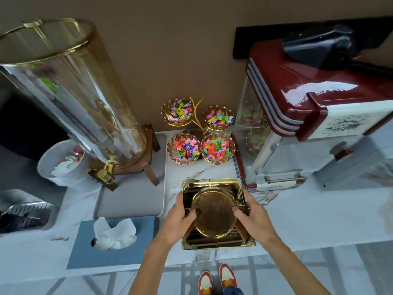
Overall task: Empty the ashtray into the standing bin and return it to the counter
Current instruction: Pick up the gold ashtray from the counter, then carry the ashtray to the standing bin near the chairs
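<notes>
Seen from above, a person's left hand (180, 220) and right hand (253, 213) grasp a square gold ashtray (214, 211) by its opposite sides, thumbs resting over the round dish at its centre, fingers wrapped around the outer walls. Whether the ashtray rests on the white marble-patterned table (308, 220) or is held just above it cannot be told; it sits near the table's front edge. Just left of it lies a blue tissue box (112, 243) with a white tissue pulled up through its slot. Behind the box, a grey tray (131, 201) carries a tall glass drink dispenser (70, 92) with gold trim and a brass tap, mounted on a wooden stand. A white-lined bin (63, 165) holding crumpled paper and wrappers stands beyond the table's left end, partly hidden by the dispenser. Against the brown wall behind the ashtray, a gold stand holds four glass bowls of wrapped sweets (200, 130) in many colours. To the right stands a red and white popcorn machine (297, 116) with a glass cabinet, touching or nearly touching the ashtray's far right corner. Below the table edge, the person's red and white shoes (217, 279) show on a pale tiled floor.
</notes>
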`<action>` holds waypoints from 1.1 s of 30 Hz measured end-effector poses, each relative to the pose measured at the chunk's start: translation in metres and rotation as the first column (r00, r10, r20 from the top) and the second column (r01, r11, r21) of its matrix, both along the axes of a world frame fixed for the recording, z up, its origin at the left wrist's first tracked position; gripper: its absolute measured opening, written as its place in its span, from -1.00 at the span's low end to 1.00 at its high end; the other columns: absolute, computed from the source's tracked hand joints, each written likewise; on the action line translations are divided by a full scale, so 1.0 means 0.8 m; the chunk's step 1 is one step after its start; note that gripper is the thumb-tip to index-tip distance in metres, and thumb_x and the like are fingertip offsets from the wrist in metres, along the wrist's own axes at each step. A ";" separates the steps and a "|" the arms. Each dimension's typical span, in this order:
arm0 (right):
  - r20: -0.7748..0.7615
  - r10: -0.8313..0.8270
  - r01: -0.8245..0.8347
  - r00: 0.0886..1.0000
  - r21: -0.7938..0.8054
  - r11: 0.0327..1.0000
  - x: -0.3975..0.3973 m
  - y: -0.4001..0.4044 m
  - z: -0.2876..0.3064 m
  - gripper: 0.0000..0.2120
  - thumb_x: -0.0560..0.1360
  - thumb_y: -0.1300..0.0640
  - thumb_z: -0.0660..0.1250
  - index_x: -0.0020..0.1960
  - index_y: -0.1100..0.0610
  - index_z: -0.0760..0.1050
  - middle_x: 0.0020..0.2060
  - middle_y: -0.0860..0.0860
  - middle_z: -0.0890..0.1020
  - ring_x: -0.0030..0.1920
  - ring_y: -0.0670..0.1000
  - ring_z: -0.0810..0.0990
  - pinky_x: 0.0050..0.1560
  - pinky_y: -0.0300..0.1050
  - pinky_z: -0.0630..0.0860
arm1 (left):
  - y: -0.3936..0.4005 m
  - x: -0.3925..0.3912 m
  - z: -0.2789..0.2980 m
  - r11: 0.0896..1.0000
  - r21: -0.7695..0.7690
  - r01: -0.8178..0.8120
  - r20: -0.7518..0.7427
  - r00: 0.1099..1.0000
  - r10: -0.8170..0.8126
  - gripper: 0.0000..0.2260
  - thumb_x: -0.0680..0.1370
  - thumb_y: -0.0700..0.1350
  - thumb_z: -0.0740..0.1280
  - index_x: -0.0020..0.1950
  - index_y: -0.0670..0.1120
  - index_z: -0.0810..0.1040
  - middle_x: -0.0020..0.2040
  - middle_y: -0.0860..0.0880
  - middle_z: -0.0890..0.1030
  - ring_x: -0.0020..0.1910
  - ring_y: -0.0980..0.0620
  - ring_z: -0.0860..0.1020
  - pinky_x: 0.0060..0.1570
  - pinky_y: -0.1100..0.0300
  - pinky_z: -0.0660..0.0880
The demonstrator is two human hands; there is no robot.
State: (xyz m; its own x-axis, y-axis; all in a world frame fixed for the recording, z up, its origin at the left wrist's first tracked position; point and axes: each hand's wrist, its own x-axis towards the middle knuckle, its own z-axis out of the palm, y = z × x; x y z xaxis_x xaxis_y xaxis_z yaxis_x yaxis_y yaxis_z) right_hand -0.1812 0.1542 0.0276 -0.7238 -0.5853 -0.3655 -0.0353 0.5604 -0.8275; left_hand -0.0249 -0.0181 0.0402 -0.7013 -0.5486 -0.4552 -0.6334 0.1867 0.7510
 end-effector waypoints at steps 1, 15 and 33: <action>0.045 -0.052 0.053 0.998 -0.038 0.998 0.003 0.002 0.006 -0.39 0.56 0.10 0.41 0.52 -0.23 0.27 0.05 -0.38 0.58 0.07 -0.17 0.61 -0.31 -0.56 0.47 | 0.002 0.003 0.005 1.000 0.001 -0.021 -0.025 0.999 0.021 -0.57 0.68 -0.11 0.29 0.52 0.07 0.26 0.23 0.06 0.62 0.23 0.04 0.63 0.20 0.17 0.53; 0.180 -0.318 0.363 0.931 -0.372 0.854 0.027 0.097 0.100 -0.51 0.50 0.27 0.44 0.27 -0.23 0.61 -0.11 -0.05 0.78 -0.11 -0.05 0.73 -0.24 -0.29 0.63 | 0.064 -0.014 0.082 0.983 0.158 -0.097 -0.285 0.948 0.140 -0.43 0.63 -0.15 0.38 0.57 0.25 0.35 0.26 0.29 0.63 0.30 0.20 0.52 0.21 0.26 0.47; 0.081 -0.689 0.636 0.720 -0.472 0.610 0.085 0.452 0.145 -0.35 0.47 0.38 0.40 0.05 -0.45 0.64 -0.19 -0.18 0.78 -0.17 -0.18 0.75 -0.26 -0.36 0.62 | 0.374 -0.090 0.131 0.905 0.104 0.413 -0.337 0.871 -0.358 -0.39 0.62 -0.05 0.39 0.63 0.19 0.27 0.57 0.10 0.45 0.54 -0.01 0.42 0.50 -0.18 0.41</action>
State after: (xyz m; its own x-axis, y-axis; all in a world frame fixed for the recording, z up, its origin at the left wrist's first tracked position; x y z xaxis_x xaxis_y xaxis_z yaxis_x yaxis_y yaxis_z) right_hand -0.1129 0.5157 0.1435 -0.9947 -0.0017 -0.1031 0.1029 0.0417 -0.9938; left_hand -0.0969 0.2808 0.1449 -0.9589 -0.1406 -0.2463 -0.2731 0.2235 0.9357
